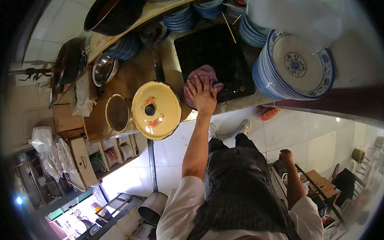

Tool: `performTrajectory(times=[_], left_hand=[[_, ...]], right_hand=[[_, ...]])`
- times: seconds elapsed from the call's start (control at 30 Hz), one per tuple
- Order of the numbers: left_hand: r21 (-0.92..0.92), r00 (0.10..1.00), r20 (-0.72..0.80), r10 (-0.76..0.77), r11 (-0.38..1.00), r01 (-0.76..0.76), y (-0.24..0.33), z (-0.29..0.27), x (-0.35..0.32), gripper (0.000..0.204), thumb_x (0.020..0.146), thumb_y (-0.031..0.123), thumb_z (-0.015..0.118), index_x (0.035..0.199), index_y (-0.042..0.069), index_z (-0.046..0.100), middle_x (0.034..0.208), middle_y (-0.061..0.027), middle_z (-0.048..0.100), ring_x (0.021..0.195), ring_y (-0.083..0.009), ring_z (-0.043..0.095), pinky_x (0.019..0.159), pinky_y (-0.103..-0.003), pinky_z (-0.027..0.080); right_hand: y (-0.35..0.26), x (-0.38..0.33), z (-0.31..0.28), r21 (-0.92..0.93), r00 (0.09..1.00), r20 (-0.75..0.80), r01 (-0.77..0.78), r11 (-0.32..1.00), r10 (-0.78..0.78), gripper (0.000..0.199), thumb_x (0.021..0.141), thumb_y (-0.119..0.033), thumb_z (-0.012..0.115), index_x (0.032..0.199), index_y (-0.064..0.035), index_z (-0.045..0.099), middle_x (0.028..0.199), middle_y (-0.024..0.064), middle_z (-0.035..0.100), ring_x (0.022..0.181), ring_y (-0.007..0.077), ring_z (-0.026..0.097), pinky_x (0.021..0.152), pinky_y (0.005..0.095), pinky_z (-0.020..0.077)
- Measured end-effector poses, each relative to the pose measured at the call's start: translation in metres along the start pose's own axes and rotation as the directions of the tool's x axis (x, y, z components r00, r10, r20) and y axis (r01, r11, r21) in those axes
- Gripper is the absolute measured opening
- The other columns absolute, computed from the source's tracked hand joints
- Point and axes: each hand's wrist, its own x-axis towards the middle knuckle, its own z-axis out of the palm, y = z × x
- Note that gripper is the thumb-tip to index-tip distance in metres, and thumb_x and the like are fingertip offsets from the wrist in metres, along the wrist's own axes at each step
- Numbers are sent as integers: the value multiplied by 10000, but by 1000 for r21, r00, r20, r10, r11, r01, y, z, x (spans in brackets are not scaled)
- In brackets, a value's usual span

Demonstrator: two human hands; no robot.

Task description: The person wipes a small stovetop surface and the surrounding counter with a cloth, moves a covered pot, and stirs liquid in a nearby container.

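The left hand [202,96] lies flat on a cloth [202,78], which rests on the near edge of a flat board [215,53] on the tabletop [134,75]. Just left of the cloth sits a round lid [156,110], with a smaller pan [117,113] left of that. Right of the board stands a stack of plates [293,66], and more stacks [180,19] line up behind it; the right hand [286,156] hangs well apart, below the tabletop.

Purple rag [204,78]: soft matt cloth, crumpled, pressed under left hand [202,96]. Black board [215,57] beneath: smooth, slight sheen. Yellow lid [156,110]: glossy enamel w/ floral print, black knob. Stacked plates [295,66]: glazed ceramic, blue & white, shiny. Surface [134,73]: worn, dull brown. Floor tiles [293,127]: glossy, reflective.
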Motion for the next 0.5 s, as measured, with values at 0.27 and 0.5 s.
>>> performTrajectory(times=[0.27, 0.5], left_hand=[[-936, 902, 250, -352, 149, 318, 39, 10, 37, 343, 908, 309, 514, 1119, 39, 525, 1124, -65, 555, 994, -148, 521, 882, -256, 381], [-186, 944, 248, 219, 967, -175, 100, 17, 33, 459, 891, 434, 427, 1256, 163, 488, 1422, -218, 213, 1292, -517, 70, 964, -692, 55]], right_hand=[[4, -12, 5, 146, 1000, -24, -13, 989, 17, 268, 745, -15, 525, 1005, 28, 574, 656, 82, 569, 514, 160, 531, 452, 282, 424], [37, -14, 46, 506, 974, 228, -133, 852, 17, 268, 760, -58, 558, 1015, 23, 565, 688, 88, 591, 556, 168, 564, 496, 292, 461]])
